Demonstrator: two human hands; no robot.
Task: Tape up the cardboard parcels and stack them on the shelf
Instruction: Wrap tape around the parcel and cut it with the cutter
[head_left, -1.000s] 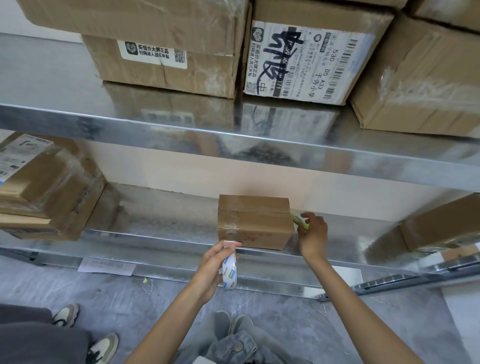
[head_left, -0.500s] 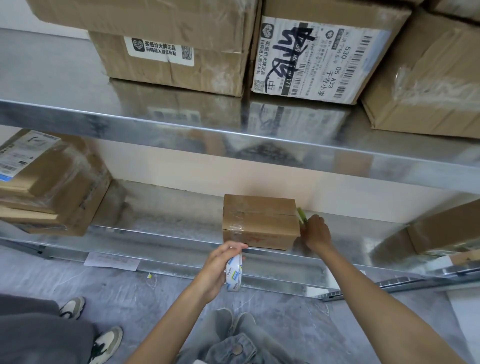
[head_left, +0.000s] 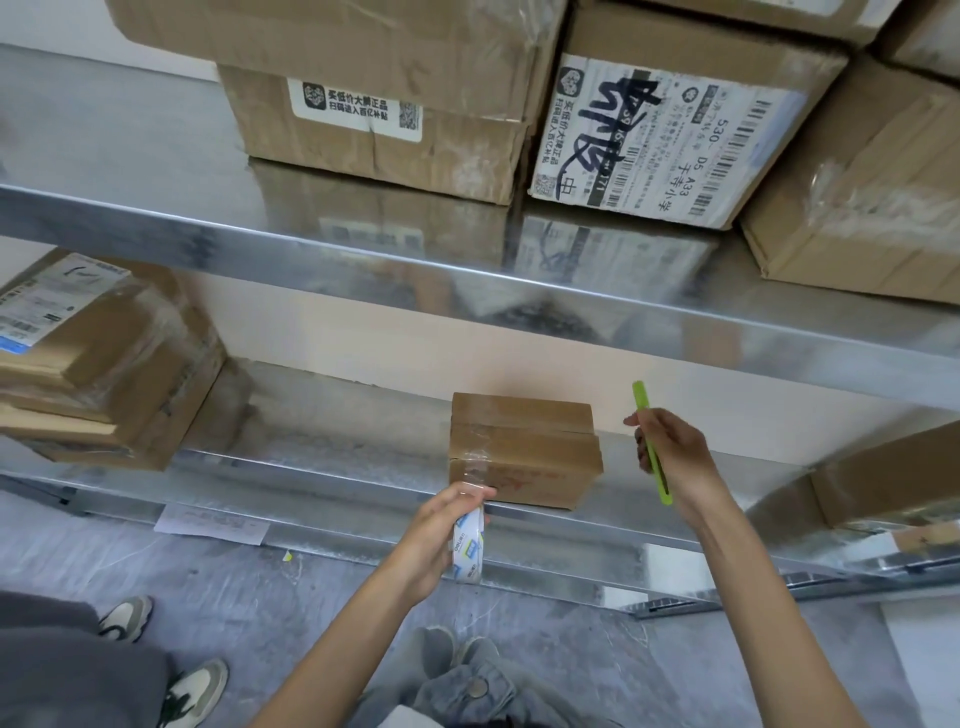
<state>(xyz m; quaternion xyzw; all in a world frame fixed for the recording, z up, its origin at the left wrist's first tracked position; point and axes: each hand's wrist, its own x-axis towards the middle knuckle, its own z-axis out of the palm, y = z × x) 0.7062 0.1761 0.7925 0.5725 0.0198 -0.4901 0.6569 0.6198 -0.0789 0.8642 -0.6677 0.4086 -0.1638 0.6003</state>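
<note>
Gripping tape roll (head_left: 469, 545) in curled left hand (head_left: 439, 540) at near left corner of parcel (head_left: 524, 452) | pinching green cutter (head_left: 652, 447) in right hand (head_left: 675, 457), right of parcel, apart from it

a galvanised metal shelf (head_left: 363, 270) spans the view in two tiers. its shiny upper deck (head_left: 130, 156) mirrors what stands on it. behind the lower deck (head_left: 337, 436) runs a plain pale beige wall (head_left: 363, 343). below lies a grey, scuffed floor (head_left: 311, 613), with a white paper sheet (head_left: 213, 524) by the shelf's foot.
</note>
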